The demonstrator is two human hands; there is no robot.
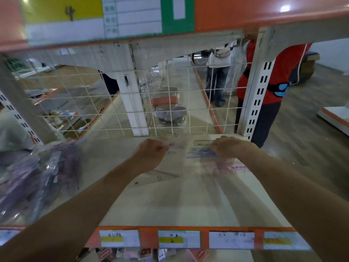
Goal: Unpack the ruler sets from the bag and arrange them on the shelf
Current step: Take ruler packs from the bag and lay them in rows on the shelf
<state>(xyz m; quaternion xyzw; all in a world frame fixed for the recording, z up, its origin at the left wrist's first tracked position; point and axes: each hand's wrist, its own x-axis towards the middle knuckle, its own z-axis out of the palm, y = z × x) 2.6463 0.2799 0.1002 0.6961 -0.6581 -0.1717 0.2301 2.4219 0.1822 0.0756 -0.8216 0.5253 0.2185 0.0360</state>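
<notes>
A wire grid (132, 103) closes the back edge of the shelf (170, 205), and an upright (255, 95) bounds its back right corner. The bag (37, 176) fills the left end. At the back edge, the left hand (151, 154) and right hand (229, 148) each hold the clear ruler set (200, 154) in a pinching grip. Bare shelf runs to the front-edge label strip (177, 239).
</notes>
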